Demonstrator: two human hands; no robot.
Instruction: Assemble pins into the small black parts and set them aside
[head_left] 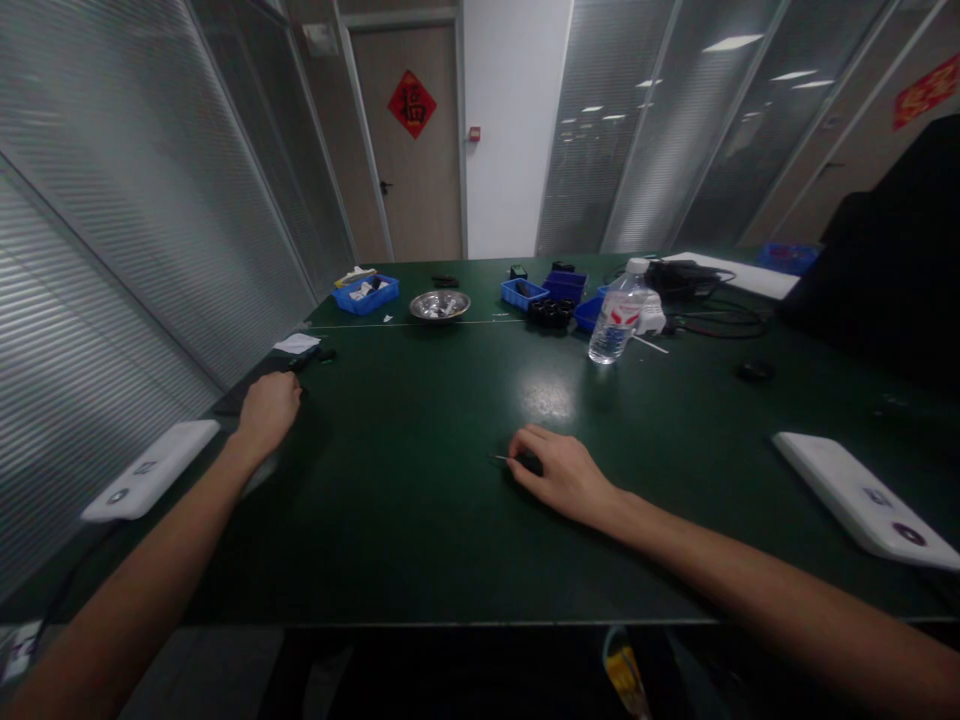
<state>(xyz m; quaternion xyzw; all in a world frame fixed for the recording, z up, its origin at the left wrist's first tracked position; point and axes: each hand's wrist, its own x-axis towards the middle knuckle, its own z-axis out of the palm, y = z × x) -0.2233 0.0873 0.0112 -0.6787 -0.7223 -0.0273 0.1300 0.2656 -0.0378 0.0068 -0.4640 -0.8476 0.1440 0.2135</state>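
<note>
My right hand (564, 475) rests on the green table, its fingers curled round a small tool with a dark handle (531, 462) and a thin metal tip, which points left. Its exact kind is too small to tell. Further left, my left hand (268, 412) is closed and low over the table. A bit of something dark shows by its fingertips, but the back of the hand hides what it is. Just beyond that hand lie small dark objects (306, 358) and a piece of white paper (298, 343).
On the green table (405, 500) stand a metal dish (439, 307), a blue tray (366, 294), a smaller blue tray (524, 293) and a water bottle (619, 312). Black cables (720, 315) lie behind. White flat devices flank me, left (154, 470) and right (862, 495). A black mouse (754, 371) sits right.
</note>
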